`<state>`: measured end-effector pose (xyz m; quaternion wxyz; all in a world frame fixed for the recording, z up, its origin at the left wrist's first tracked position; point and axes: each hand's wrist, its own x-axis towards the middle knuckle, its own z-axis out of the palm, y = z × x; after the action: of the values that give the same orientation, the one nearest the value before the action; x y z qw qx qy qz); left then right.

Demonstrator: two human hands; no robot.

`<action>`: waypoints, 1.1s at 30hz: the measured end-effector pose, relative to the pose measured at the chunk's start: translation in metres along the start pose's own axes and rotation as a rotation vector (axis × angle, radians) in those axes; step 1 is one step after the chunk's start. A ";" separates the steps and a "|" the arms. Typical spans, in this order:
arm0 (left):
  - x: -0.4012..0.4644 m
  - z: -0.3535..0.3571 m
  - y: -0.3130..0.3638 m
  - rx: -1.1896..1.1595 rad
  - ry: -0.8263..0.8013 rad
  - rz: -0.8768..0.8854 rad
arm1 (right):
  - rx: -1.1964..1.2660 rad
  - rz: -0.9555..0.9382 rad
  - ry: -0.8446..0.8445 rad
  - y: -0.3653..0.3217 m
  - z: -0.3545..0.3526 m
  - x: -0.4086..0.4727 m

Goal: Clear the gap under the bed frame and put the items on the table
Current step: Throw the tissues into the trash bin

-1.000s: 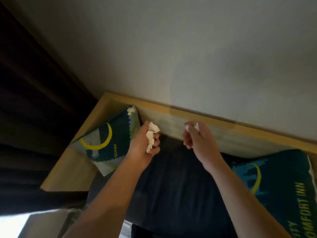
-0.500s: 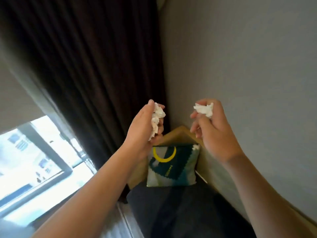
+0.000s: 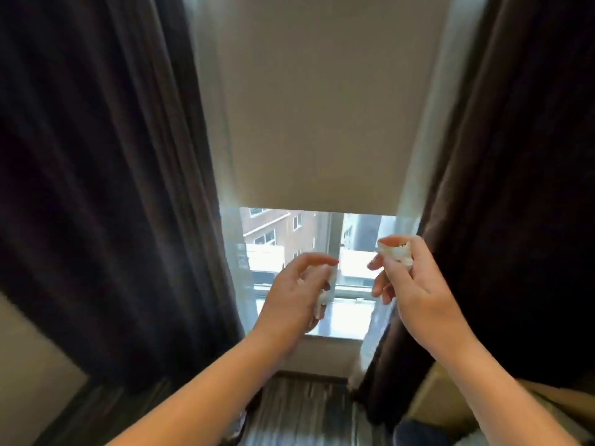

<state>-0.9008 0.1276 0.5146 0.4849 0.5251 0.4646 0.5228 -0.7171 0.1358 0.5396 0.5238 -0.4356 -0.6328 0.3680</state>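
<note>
Dark curtains (image 3: 106, 188) hang at both sides of a window (image 3: 309, 272), and a pale roller blind (image 3: 322, 101) covers its upper part, leaving a strip of glass at the bottom through which buildings are visible. Both bare forearms extend forward and upward from the lower edge of the view, with the hands raised side by side in front of the glass and a gap between them. The left hand (image 3: 296, 300) is curled, palm toward the right, gripping a crumpled white tissue (image 3: 322, 299) inside its fingers. The right hand (image 3: 418, 291) is held slightly higher, beside the right curtain, pinching a second crumpled tissue wad (image 3: 397, 252) between thumb and fingertips. The view is motion-blurred toward the floor.
</note>
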 end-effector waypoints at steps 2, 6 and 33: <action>-0.007 -0.064 -0.006 0.058 0.027 -0.032 | 0.010 -0.025 -0.084 -0.002 0.053 0.018; -0.020 -0.161 0.005 0.090 0.097 -0.141 | 0.017 -0.096 -0.319 -0.007 0.140 0.054; 0.107 -0.329 -0.130 -0.185 0.861 0.006 | 0.391 0.074 -0.812 0.153 0.414 0.203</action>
<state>-1.2253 0.2545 0.3906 0.2905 0.2152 0.5738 0.7348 -1.1131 0.3755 0.3937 0.2922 -0.1713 -0.6895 0.6402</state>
